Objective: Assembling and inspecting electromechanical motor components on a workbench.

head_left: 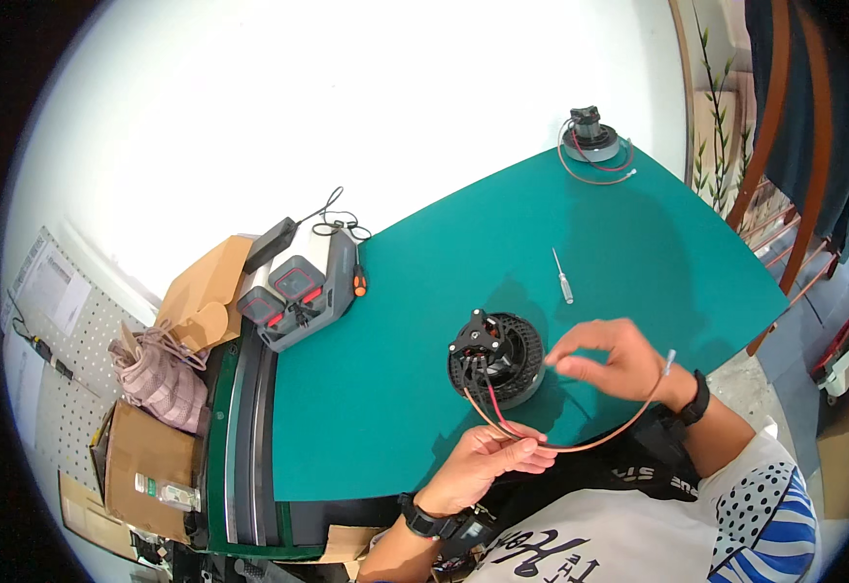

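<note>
A round black motor unit [490, 352] with a three-armed top stands upright on the green table mat. Several wires [487, 389], among them an orange-brown and a red one, run from it toward me. My left hand [497, 455] pinches the wires between thumb and fingers, just in front of the unit. From that grip the orange-brown wire [599, 445] arcs right and up, its pale connector end lying near my right wrist. Close to the unit's right side hovers my right hand [611, 358]. Its fingers are curved, with a small gap between thumb and forefinger and nothing visible in them.
A clear-handled screwdriver [563, 278] lies beyond my right hand. A similar motor unit [591, 138] with wires stands at the far right corner. On the left are a grey case [332, 311] with dark square blocks, an orange-tipped tool [359, 282] and cardboard boxes [147, 457].
</note>
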The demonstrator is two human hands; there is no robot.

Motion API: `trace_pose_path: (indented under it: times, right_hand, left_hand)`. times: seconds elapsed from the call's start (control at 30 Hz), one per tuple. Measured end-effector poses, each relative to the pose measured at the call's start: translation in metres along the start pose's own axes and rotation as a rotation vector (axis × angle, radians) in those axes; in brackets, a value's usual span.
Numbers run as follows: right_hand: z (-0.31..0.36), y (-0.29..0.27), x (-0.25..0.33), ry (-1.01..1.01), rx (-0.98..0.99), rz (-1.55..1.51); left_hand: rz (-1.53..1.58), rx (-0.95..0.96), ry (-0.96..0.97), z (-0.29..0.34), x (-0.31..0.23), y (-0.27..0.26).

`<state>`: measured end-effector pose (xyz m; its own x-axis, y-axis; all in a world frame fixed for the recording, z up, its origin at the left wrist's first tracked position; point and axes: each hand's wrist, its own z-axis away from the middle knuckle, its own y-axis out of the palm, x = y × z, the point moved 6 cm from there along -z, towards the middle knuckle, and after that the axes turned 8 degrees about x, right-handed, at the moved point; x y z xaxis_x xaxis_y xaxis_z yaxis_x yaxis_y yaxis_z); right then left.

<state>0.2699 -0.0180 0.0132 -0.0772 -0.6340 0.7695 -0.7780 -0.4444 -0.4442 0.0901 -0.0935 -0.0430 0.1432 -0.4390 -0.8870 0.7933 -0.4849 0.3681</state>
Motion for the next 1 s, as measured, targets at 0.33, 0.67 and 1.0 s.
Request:
trace_pose_path:
  times: [0.33,0.67,1.0]
  right_hand:
    - [0.059,-0.054,0.012,0.324,-0.208,0.389]
    - [0.031,-0.016,0.019,0.392,0.023,-0.195]
    - [-0.025,0.004,-0.025,0.217,-0.156,0.039]
  left_hand:
    - [0.373,0.126,0.399,-0.015,-0.002,0.009]
    - [0.201,0.023,0.385,-0.021,-0.006,0.004]
    - [0.191,-0.007,0.28,-0.023,-0.024,0.006]
